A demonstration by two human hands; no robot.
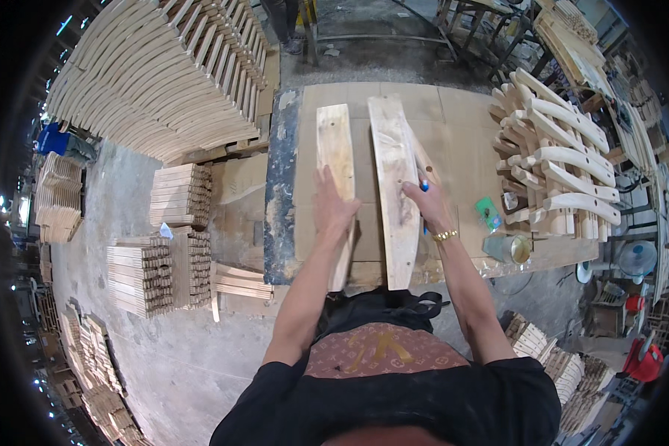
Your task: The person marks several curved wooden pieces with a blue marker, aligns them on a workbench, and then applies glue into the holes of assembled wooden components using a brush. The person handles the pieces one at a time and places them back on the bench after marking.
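Note:
Two long pale wooden pieces lie lengthwise before me on a cardboard-covered workbench [468,119]. My left hand [336,207] is closed round the left wooden board [334,137], thumb on its right edge. My right hand [430,205] grips the right edge of the other wooden board [391,160], thumb on its top face. This board is wider, with small holes and a tapered near end. A blue pen [424,186] sticks out between the fingers of my right hand. Partly hidden behind the right board is a slanting wooden piece [421,154] with a hole.
Curved wooden parts [561,160] are piled on the bench's right side. Near them are a green packet [488,212] and a jar [517,249] lying on its side. Tall stacks of curved slats [149,82] and bundled wood [180,193] stand to the left. A person's legs [284,22] show beyond the bench.

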